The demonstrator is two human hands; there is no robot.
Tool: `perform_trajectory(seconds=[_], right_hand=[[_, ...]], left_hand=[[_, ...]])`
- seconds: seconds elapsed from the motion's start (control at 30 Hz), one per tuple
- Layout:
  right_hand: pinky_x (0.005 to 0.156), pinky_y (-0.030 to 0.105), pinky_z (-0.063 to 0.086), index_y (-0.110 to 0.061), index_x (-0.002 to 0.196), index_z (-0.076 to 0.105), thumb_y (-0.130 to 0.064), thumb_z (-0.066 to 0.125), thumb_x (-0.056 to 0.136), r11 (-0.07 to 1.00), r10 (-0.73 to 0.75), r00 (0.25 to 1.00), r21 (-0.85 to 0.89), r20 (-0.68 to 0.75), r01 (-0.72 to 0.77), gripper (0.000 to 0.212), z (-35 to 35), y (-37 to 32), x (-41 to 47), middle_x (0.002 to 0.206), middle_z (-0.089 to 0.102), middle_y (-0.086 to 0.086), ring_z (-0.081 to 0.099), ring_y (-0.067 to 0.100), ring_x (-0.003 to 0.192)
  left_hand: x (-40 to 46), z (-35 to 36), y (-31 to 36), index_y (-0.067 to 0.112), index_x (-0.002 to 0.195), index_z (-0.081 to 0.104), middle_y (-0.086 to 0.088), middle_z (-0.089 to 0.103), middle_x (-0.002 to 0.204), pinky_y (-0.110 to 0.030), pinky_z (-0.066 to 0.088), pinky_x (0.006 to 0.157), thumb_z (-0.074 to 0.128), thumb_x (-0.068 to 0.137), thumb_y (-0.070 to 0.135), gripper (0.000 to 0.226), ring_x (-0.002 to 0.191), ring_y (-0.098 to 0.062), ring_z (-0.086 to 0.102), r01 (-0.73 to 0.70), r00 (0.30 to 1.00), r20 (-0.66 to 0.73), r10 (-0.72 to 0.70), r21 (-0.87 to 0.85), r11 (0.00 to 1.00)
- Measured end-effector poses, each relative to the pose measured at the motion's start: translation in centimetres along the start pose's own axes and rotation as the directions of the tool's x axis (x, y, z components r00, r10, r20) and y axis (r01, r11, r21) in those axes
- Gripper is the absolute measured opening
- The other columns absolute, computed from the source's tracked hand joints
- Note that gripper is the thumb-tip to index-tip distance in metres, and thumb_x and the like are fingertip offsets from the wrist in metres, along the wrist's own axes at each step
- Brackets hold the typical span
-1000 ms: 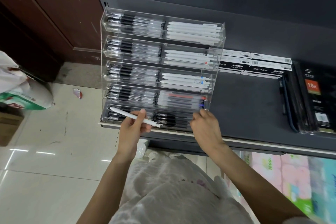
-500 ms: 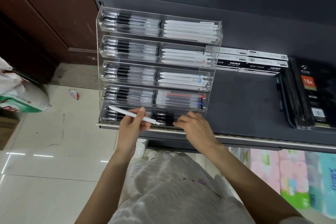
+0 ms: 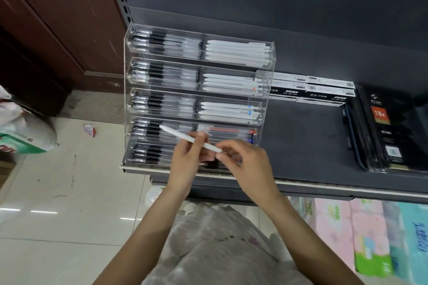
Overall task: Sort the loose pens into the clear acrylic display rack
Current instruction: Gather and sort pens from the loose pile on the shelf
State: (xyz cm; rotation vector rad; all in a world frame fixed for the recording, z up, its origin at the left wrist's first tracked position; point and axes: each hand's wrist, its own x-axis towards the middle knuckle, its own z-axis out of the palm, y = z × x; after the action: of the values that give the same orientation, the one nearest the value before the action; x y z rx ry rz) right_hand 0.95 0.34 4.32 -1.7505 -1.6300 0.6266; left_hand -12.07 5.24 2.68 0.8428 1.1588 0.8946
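Head view, left hand (image 3: 185, 159) grips white pen (image 3: 190, 139), right hand (image 3: 245, 164) pinches its end, hiding rack (image 3: 196, 99) bottom.

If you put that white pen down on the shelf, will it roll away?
Probably a little. The white pen looks round and smooth, so it could roll on the flat shelf. It stays straight though the left hand grips only its middle, so it seems stiff, and likely light.
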Motion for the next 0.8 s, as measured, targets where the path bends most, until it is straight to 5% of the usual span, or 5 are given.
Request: perform_trajectory(seconds=[0.1, 0.17, 0.3, 0.43, 0.8], right_hand=[[0.066, 0.031, 0.054, -0.021, 0.093, 0.071, -0.019, 0.069, 0.083, 0.995, -0.041, 0.988, -0.096, -0.148, 0.027, 0.010, -2.2, 0.8, 1.3, 0.084, 0.069, -0.009, 0.062, 0.009, 0.071], [0.065, 0.031, 0.051, -0.019, 0.093, 0.071, -0.018, 0.069, 0.084, 0.984, -0.050, 0.962, -0.181, -0.267, 0.001, 0.010, -4.4, 1.9, 2.6, 0.084, 0.070, -0.007, 0.062, 0.013, 0.074], [0.067, 0.027, 0.040, -0.018, 0.089, 0.072, -0.021, 0.069, 0.083, 0.936, -0.075, 0.897, -0.341, -0.435, -0.087, 0.007, -8.2, 3.8, 5.8, 0.076, 0.069, -0.003, 0.053, 0.016, 0.080], [0.078, 0.033, 0.040, -0.018, 0.084, 0.073, -0.020, 0.070, 0.081, 0.834, -0.191, 0.897, -0.548, -0.399, -0.067, 0.005, -8.6, 4.3, 9.7, 0.083, 0.069, -0.002, 0.053, 0.028, 0.085], [0.072, 0.024, 0.033, -0.026, 0.082, 0.070, -0.012, 0.061, 0.082, 0.364, -0.047, 0.999, -0.931, 0.019, 0.035, 0.016, -7.2, 2.2, 14.3, 0.079, 0.067, -0.010, 0.055, 0.013, 0.085]], left_hand=[[0.7, 1.5, 1.9, 0.003, 0.099, 0.063, -0.003, 0.069, 0.077, -0.022, 0.056, 0.067, 0.049, 0.094, 0.031, 0.031, 0.072, -0.014, 0.067, -0.074, 0.988, 0.139, 0.066, 0.053, 0.996], [1.6, 1.5, 2.9, 0.010, 0.101, 0.064, 0.004, 0.069, 0.085, -0.022, 0.054, 0.069, 0.048, 0.089, 0.044, 0.039, 0.080, -0.011, 0.066, -0.243, 0.960, 0.213, 0.179, 0.330, 0.912], [5.0, 0.0, 4.7, 0.018, 0.106, 0.063, 0.008, 0.064, 0.092, -0.028, 0.048, 0.075, 0.052, 0.093, 0.036, 0.025, 0.090, -0.014, 0.058, -0.568, 0.758, 0.300, 0.578, 0.741, 0.360], [8.8, -0.4, 5.8, 0.014, 0.122, 0.058, -0.003, 0.059, 0.118, -0.037, 0.038, 0.094, 0.053, 0.090, 0.027, 0.035, 0.110, -0.024, 0.049, -0.596, 0.618, 0.437, 0.653, 0.802, 0.028], [11.7, 1.0, 6.3, 0.018, 0.120, 0.061, -0.002, 0.060, 0.118, -0.040, 0.032, 0.098, 0.054, 0.094, 0.027, 0.029, 0.112, -0.025, 0.052, -0.647, 0.647, 0.612, 0.456, 0.756, -0.097]])
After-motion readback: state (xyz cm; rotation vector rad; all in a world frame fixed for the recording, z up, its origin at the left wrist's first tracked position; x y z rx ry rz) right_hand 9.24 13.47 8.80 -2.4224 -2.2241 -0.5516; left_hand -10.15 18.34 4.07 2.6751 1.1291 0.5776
